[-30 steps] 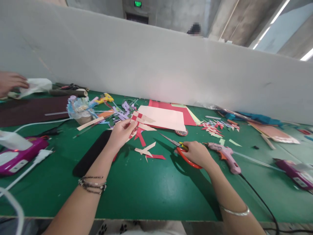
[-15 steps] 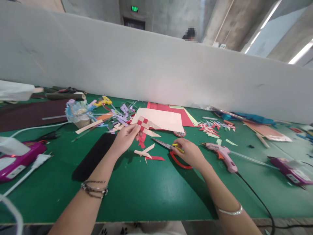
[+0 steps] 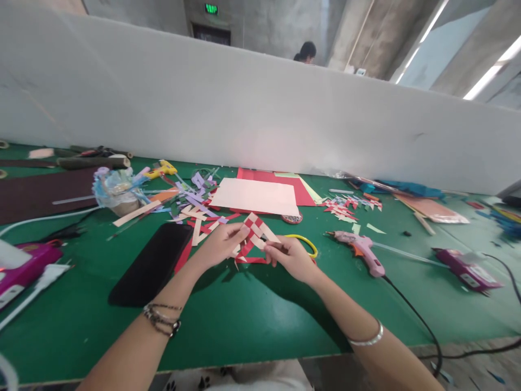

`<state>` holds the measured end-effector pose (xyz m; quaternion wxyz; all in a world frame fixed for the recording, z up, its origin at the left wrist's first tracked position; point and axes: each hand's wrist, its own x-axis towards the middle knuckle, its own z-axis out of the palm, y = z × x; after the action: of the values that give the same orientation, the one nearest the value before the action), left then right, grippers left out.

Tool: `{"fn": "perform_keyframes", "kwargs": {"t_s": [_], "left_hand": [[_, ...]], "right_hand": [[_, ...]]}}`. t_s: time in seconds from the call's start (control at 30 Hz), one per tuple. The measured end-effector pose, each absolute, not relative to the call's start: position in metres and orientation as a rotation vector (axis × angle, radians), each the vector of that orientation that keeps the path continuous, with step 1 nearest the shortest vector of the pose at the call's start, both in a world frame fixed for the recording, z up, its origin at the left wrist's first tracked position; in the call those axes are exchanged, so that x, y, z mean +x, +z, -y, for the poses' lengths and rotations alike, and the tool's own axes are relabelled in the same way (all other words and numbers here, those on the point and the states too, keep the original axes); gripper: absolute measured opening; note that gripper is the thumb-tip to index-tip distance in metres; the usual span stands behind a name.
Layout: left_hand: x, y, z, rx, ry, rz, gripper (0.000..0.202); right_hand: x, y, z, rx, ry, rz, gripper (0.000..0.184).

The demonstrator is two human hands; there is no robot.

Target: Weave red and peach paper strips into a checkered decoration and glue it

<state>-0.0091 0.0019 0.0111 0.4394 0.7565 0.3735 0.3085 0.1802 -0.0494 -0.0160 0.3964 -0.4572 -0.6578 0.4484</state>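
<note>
Black phone (image 3: pixel 151 266): flat on the desk (image 3: pixel 244 326); a sideways bump could slide it.
Left hand (image 3: pixel 223 243): fingers nearly closed, pinching the weave's left corner.
Woven red-and-cream paper piece (image 3: pixel 253 224): raised between my hands; uneven pulling might tear or loosen it.
Right hand (image 3: pixel 291 258): fingertips pinched at its lower right side.
Scissors (image 3: pixel 313 247): yellow loop beside my right hand, grip unclear; stray blade might nick paper.
Pink glue gun (image 3: pixel 363 250): if hot, brushing its nozzle could burn me.
</note>
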Motion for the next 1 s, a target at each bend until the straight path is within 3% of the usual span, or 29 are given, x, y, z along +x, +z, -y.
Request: {"fn": "perform_keyframes", "kwargs": {"t_s": [0.13,0.47,0.53,0.67,0.73,0.87,1.0], "left_hand": [[-0.006,0.006,0.000,1.717,0.709,-0.936,0.025],[-0.002,0.010,0.004,1.638,0.685,-0.977,0.020],[-0.002,0.010,0.004,1.624,0.691,-0.996,0.021],[-0.006,0.010,-0.002,1.550,0.809,-1.109,0.025],[-0.010,0.010,-0.006,1.587,0.897,-1.164,0.026],[-0.014,0.009,-0.010,1.578,1.042,-1.255,0.026],[-0.013,0.006,-0.011,1.408,1.142,-1.272,0.027]], "right_hand": [[0.180,-0.016,0.049,-1.202,1.240,1.541,0.033],[0.181,-0.019,0.049,-1.247,1.146,1.579,0.033],[0.187,-0.017,0.047,-1.361,0.944,1.712,0.033],[0.206,-0.013,0.042,-1.861,0.182,2.003,0.016],[0.213,-0.013,0.041,-2.084,0.033,2.087,0.015],[0.217,-0.010,0.042,-2.293,0.185,2.120,0.019],[0.218,-0.005,0.048,-2.178,0.274,2.229,0.020]]}}
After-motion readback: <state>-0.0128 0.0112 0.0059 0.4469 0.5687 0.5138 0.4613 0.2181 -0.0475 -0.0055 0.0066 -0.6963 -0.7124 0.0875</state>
